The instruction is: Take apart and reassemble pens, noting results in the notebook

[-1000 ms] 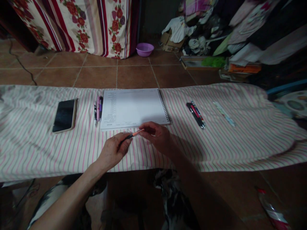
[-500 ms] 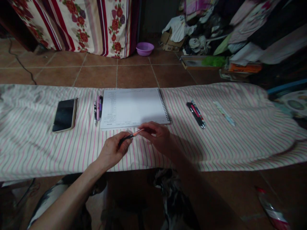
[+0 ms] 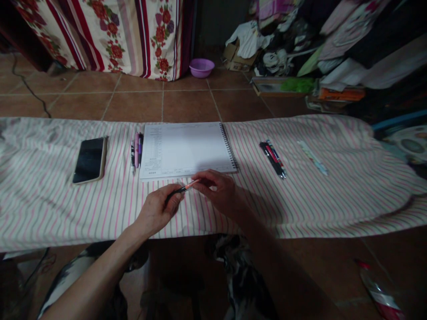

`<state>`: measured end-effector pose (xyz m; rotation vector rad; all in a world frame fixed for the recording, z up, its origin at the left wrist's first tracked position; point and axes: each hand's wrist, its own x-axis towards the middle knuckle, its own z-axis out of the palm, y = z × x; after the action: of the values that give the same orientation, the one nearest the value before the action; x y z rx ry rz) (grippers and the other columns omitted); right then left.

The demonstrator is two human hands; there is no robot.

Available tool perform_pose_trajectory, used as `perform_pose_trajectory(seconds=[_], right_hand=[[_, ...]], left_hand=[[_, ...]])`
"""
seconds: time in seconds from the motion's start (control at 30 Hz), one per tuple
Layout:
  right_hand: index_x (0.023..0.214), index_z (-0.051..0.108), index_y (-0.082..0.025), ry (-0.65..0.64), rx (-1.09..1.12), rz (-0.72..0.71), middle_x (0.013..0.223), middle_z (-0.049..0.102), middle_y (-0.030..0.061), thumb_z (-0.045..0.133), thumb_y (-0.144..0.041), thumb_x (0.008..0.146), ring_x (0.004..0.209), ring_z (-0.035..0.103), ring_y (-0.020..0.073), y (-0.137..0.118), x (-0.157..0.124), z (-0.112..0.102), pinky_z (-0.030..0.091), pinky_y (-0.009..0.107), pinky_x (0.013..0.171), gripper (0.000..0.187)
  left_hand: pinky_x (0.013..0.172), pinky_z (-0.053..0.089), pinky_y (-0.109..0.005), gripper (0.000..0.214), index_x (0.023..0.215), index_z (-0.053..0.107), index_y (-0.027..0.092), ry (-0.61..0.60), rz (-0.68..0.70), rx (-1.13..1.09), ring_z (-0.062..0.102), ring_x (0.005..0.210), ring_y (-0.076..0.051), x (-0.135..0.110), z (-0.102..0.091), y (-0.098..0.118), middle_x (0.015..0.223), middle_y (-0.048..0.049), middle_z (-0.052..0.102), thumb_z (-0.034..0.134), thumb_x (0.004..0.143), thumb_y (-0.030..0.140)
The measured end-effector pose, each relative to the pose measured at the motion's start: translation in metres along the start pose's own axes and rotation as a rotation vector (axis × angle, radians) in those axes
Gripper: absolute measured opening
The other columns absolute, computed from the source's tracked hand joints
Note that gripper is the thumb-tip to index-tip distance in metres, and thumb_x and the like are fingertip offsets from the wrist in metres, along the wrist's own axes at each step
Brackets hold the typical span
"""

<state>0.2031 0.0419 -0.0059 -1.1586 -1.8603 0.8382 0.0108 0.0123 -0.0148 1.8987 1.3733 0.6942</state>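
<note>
A slim pen (image 3: pixel 183 189), dark at one end and orange-pink at the other, spans my two hands just below the notepad's near edge. Its dark end is wrapped by my left hand (image 3: pixel 159 208), thumb along it. The fingertips of my right hand (image 3: pixel 218 190) pinch the orange-pink end. Behind them lies a spiral-bound notepad (image 3: pixel 193 149), turned to a mostly blank page with printed lines along its left and near edges. My right fingers are over or close to its near edge; whether they touch it I cannot tell.
Left of the notepad lie several pens (image 3: pixel 136 151) and a phone (image 3: pixel 89 160). To the right are more pens (image 3: pixel 273 160) and a pale patterned stick-like item (image 3: pixel 312 158). All rest on a striped cloth (image 3: pixel 110 209). A bottle (image 3: pixel 380 291) lies on the floor at lower right.
</note>
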Motion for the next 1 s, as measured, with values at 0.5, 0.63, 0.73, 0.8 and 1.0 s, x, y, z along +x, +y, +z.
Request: perform_pose_trajectory(seconds=[0.5,0.63,0.73,0.8,1.0], right_hand=[[0.086,0.063,-0.020,-0.010,-0.029,0.013,0.078,0.066,0.0016,0.061,-0.026,0.080,0.069,0.061,0.0122,-0.0007,-0.0012,0.0006,0.047,0.024,0.065,0.009],[0.087,0.062,-0.020,-0.009,-0.040,-0.002,0.080,0.065,0.0019,0.060,-0.025,0.080,0.071,0.061,0.0128,-0.0008,-0.0013,0.0008,0.047,0.025,0.066,0.008],[0.087,0.062,-0.020,-0.002,-0.064,-0.019,0.080,0.064,0.0020,0.060,-0.024,0.081,0.071,0.061,0.0128,-0.0014,-0.0011,0.0008,0.047,0.025,0.067,0.008],[0.087,0.062,-0.021,0.000,-0.063,-0.030,0.080,0.064,0.0019,0.060,-0.023,0.081,0.071,0.060,0.0127,-0.0012,-0.0011,0.0010,0.047,0.025,0.067,0.007],[0.086,0.063,-0.021,0.017,-0.014,-0.050,0.079,0.063,0.0014,0.059,-0.024,0.081,0.070,0.060,0.0118,0.0004,-0.0008,0.0019,0.047,0.024,0.067,0.007]], left_hand=[[0.075,0.046,-0.028,0.027,0.107,0.057,0.018,0.054,0.130,0.097,0.057,0.085,-0.016,0.0017,0.0004,-0.0032,0.087,-0.0047,0.058,0.038,0.090,0.029],[0.075,0.046,-0.028,0.027,0.107,0.057,0.020,0.052,0.119,0.089,0.056,0.085,-0.016,0.0015,0.0014,-0.0038,0.086,-0.0041,0.058,0.038,0.090,0.029],[0.075,0.046,-0.027,0.027,0.108,0.057,0.019,0.052,0.129,0.083,0.056,0.085,-0.016,0.0014,0.0016,-0.0034,0.087,-0.0044,0.059,0.038,0.090,0.028],[0.075,0.046,-0.028,0.028,0.109,0.057,0.018,0.041,0.136,0.084,0.056,0.084,-0.016,0.0014,0.0016,-0.0034,0.087,-0.0045,0.059,0.038,0.091,0.027],[0.075,0.046,-0.029,0.030,0.109,0.056,0.019,0.015,0.126,0.095,0.057,0.084,-0.017,0.0021,0.0012,-0.0041,0.086,-0.0048,0.059,0.035,0.091,0.030]])
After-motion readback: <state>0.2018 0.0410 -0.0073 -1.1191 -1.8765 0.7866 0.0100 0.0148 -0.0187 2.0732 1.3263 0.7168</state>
